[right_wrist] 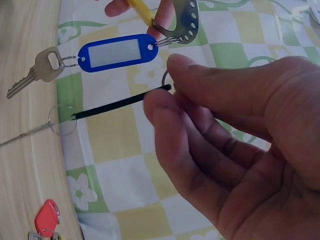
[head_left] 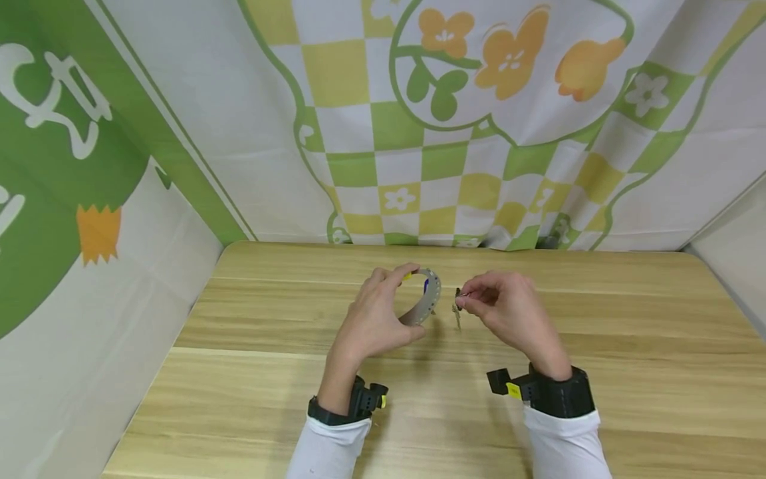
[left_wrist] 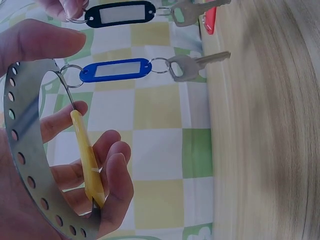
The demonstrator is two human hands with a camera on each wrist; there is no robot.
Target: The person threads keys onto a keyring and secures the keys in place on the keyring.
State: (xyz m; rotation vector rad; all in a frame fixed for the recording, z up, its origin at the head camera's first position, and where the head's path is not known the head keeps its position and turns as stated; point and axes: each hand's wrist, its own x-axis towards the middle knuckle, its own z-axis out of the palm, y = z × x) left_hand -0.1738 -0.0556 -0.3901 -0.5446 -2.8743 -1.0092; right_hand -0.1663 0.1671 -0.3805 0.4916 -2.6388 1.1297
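Note:
My left hand [head_left: 374,316] grips a large curved metal key holder [left_wrist: 27,165] with a row of holes along it and a yellow sleeve [left_wrist: 87,155] on its thin wire. From the holder hangs a blue key tag [right_wrist: 118,53] carrying a silver key [right_wrist: 47,65]. Close by on the right, my right hand [head_left: 511,313] pinches the small ring of a black key tag [left_wrist: 120,13] between thumb and forefinger. Another key [left_wrist: 192,11] dangles from that tag. The black tag's ring is apart from the holder, and both hands are above the table.
A red key tag [right_wrist: 46,218] with a ring and keys lies on the wooden table [head_left: 239,372] toward the curtain side. A patterned cloth curtain [head_left: 419,193] hangs behind the table's far edge, with a green and white cloth [head_left: 149,199] at the left.

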